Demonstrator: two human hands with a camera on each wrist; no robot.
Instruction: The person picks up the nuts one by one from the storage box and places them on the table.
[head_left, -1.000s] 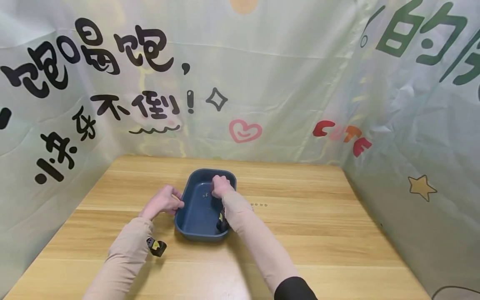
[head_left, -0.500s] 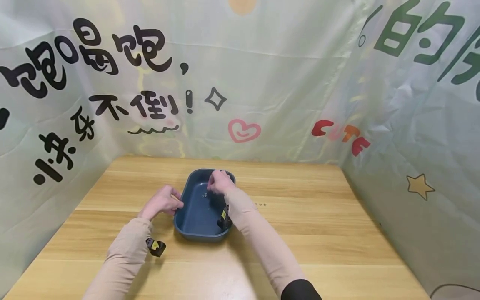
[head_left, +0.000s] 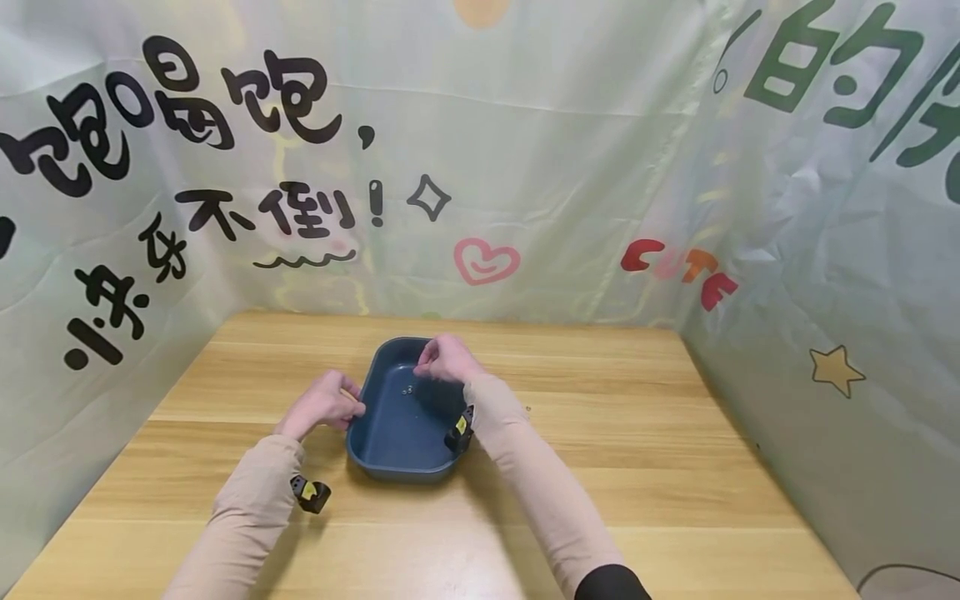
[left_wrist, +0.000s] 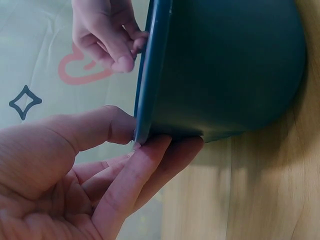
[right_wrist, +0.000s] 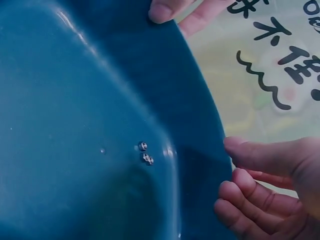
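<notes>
A dark blue rectangular plastic basin (head_left: pixel 401 454) sits on the table. My left hand (head_left: pixel 324 402) pinches its left rim, thumb inside and fingers outside, as the left wrist view shows. Over the far right part of the basin is my right hand (head_left: pixel 447 360). Its fingers are loosely bent, and a gap shows between the thumb (right_wrist: pixel 260 156) and fingertips; I see nothing held there. On the basin floor lie a few tiny shiny metal pieces (right_wrist: pixel 146 156) in a close cluster, perhaps nuts. They are too small to tell surely.
Another tiny piece (head_left: pixel 528 408) shows on the wooden table (head_left: pixel 637 450), right of the basin beside the right sleeve (head_left: pixel 525 458). A printed cloth (head_left: pixel 570 183) hangs behind the table and on both sides. Small black cameras (head_left: pixel 311 495) are worn at the wrists.
My right hand has risen from the basin floor and drawn slightly towards the far right, its sleeve now covering most of the row of tiny pieces on the table. The left hand keeps its place.
</notes>
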